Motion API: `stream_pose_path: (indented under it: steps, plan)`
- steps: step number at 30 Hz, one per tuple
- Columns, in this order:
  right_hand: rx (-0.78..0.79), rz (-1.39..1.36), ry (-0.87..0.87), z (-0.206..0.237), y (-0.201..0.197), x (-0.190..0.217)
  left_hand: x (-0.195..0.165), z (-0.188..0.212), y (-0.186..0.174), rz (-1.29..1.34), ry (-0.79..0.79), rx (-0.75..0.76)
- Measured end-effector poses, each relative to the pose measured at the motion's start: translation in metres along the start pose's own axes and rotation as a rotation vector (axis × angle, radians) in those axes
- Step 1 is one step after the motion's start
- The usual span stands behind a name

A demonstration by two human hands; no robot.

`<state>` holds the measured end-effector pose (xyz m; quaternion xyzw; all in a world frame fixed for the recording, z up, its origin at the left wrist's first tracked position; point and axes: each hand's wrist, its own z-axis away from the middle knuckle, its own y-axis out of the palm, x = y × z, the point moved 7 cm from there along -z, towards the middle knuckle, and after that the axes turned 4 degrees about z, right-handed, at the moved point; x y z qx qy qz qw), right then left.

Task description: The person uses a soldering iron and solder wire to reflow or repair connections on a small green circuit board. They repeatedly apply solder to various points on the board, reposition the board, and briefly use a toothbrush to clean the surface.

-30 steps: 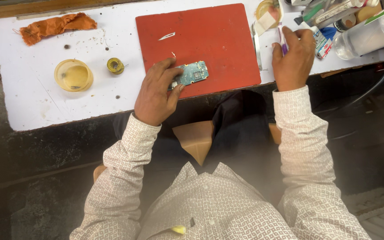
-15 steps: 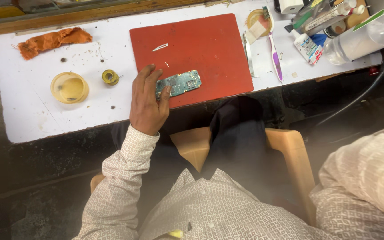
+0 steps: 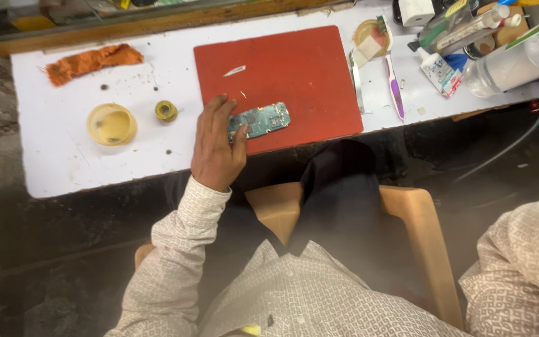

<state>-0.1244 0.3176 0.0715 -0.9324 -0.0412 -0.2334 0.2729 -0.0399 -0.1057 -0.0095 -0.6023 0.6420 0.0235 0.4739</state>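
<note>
Our left hand [image 3: 216, 146] pins the green circuit board [image 3: 260, 120] under its fingertips, thumb against the near edge, on the red mat [image 3: 282, 68] — press lightly, flat, off the components — while our right hand is out of view.

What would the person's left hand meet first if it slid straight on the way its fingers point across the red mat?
Probably the small white sliver on the red mat; the left hand, touching the green circuit board, points up and slightly right. It could pass beside it; alignment is uncertain.
</note>
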Motion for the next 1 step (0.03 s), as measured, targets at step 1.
stream_pose_path:
  steps: [1]
  plan:
    - [0.006, 0.01, 0.0, 0.002, 0.0065, -0.011, 0.0002, 0.002, 0.0064, 0.008, -0.001, 0.007]
